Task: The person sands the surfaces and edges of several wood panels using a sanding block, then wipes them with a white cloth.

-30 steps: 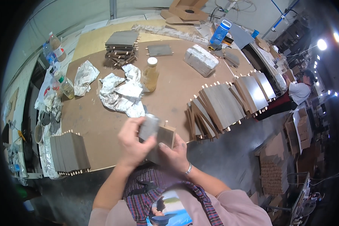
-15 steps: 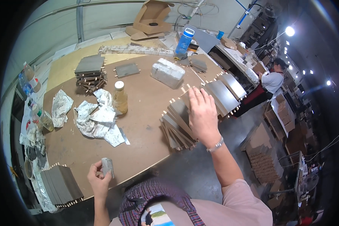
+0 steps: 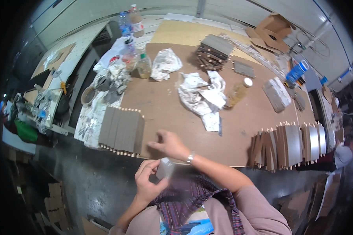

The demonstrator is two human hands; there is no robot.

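Observation:
My left hand (image 3: 148, 181) pinches a small grey block (image 3: 165, 167) between thumb and fingers, just off the table's front edge. Above it my right hand (image 3: 171, 146) reaches left over the table with its fingers apart, holding nothing. Nearest to the right hand is a row of grey boards with wooden dowels (image 3: 122, 131), standing on edge at the table's front left. A longer row of similar dowelled boards (image 3: 280, 147) leans at the front right. The hands are slightly blurred.
On the brown tabletop (image 3: 161, 102) lie crumpled stained cloths (image 3: 202, 94), beside a bottle of yellowish liquid (image 3: 236, 94). Farther back are a stack of dowelled boards (image 3: 213, 51), a wrapped white block (image 3: 276, 94) and a blue bottle (image 3: 297, 70). Several bottles (image 3: 136, 21) stand back left.
My view has turned left. My right hand has left the right-hand row of boards and come over near the left row. My left hand still holds the grey block, now close to the right hand.

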